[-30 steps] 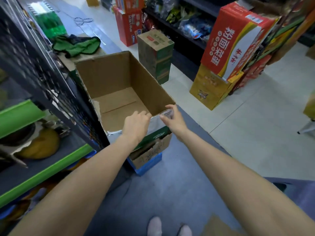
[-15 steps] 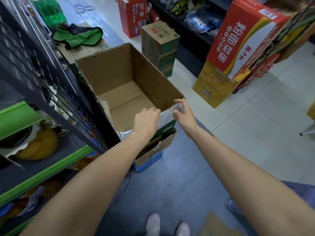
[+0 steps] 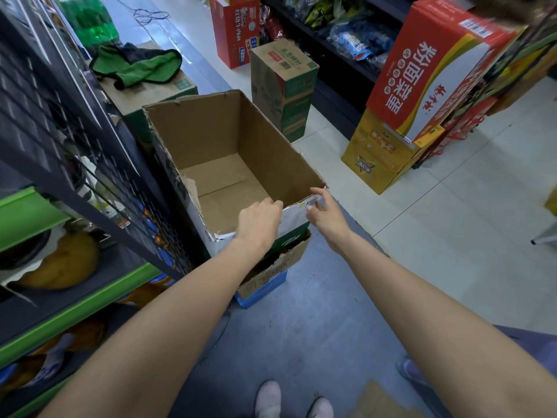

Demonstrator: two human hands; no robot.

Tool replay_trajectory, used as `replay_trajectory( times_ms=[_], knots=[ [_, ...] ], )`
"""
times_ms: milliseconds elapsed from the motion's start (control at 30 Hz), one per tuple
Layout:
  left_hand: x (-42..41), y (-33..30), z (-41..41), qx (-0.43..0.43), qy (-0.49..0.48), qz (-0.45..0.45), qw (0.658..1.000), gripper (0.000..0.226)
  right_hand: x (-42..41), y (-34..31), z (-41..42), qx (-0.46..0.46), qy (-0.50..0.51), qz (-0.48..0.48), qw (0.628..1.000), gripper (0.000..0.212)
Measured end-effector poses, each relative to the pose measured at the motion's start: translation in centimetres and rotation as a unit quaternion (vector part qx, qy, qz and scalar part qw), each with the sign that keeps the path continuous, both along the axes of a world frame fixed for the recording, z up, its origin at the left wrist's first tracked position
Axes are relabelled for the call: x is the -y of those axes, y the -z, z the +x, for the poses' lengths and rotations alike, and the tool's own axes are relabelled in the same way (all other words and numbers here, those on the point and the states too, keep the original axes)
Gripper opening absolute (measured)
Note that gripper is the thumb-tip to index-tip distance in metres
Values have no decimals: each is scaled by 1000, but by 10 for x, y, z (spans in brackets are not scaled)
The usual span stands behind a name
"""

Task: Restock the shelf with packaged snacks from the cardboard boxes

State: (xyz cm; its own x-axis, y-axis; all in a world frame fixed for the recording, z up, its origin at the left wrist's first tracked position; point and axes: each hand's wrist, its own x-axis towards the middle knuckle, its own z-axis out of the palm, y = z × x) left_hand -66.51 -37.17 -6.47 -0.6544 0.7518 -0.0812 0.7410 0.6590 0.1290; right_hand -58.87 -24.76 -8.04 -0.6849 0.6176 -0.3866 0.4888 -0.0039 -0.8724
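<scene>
Empty cardboard box (image 3: 229, 164): long axis near–far; left hand (image 3: 259, 223) grips near rim, right hand (image 3: 324, 217) pinches near-right corner.

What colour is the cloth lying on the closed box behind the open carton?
Green with dark trim; the cloth shows in the head view.
</scene>
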Motion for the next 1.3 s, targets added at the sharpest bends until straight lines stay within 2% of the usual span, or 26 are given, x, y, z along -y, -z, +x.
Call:
replay_trajectory(
  times_ms=[267,433,667,933,1167,1233,1300],
  knots=[
    [-9,17,0,31,37,-74,996,12,5,24,12,54,8,-55,997,54],
    [-20,25,1,40,42,-109,992,17,9,34,15,53,3,-104,993,63],
    [-28,20,6,57,20,-106,993,27,7,33,20,53,6,-106,993,59],
    [-27,13,12,23,39,-130,990,34,8,24,24,77,-21,-79,994,46],
    [-19,-6,18,-18,35,-98,994,26,20,5,37,68,-31,-67,995,44],
    [-17,-14,28,-32,41,-53,997,23,23,-6,50,46,-19,-59,997,42],
    [-13,-19,35,0,-3,-6,1000,22,26,-19,66,41,-6,-38,998,38]
  ],
)
